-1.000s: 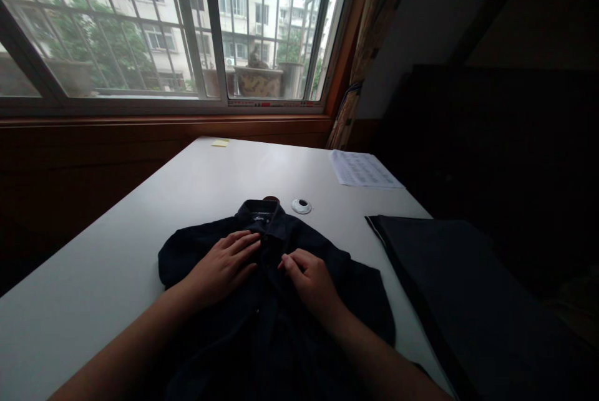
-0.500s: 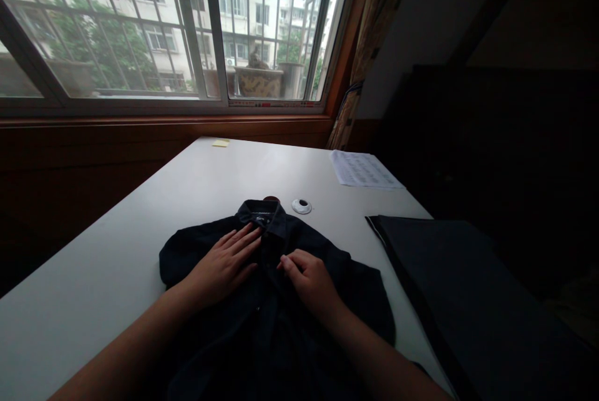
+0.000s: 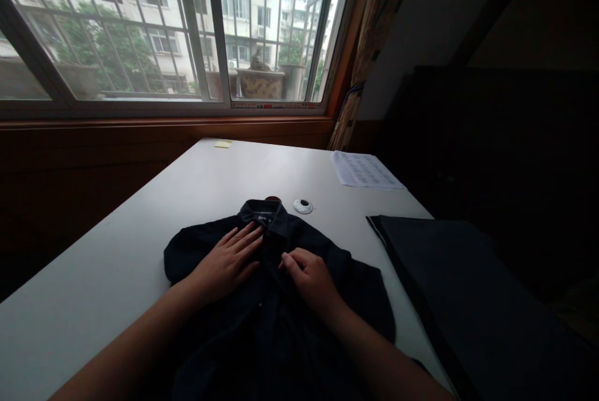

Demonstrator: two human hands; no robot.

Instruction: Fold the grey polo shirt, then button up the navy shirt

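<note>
A dark navy collared shirt [image 3: 322, 245] lies front up on the white table, its collar pointing toward the window and its lower part running out of view toward me. My left hand [image 3: 229, 264] rests flat on the shirt's chest just below the collar, fingers extended and slightly apart. Beside the button front, my right hand [image 3: 309, 273] is closed in a pinch over the fabric, thumb against the curled index finger. Whatever is between those fingertips is too dark and small to make out.
Beyond the collar on the white table [image 3: 116, 264] sit a small white round object with a dark centre [image 3: 303, 206] and a partly hidden brown round item [image 3: 272, 199]. Printed sheets [image 3: 367, 170] and a yellow note [image 3: 223, 144] lie farther back. A large dark folded item [image 3: 449, 270] covers the right edge.
The view has shifted slightly, so the scene sits a little farther right. Both hands keep the same poses on the shirt.
</note>
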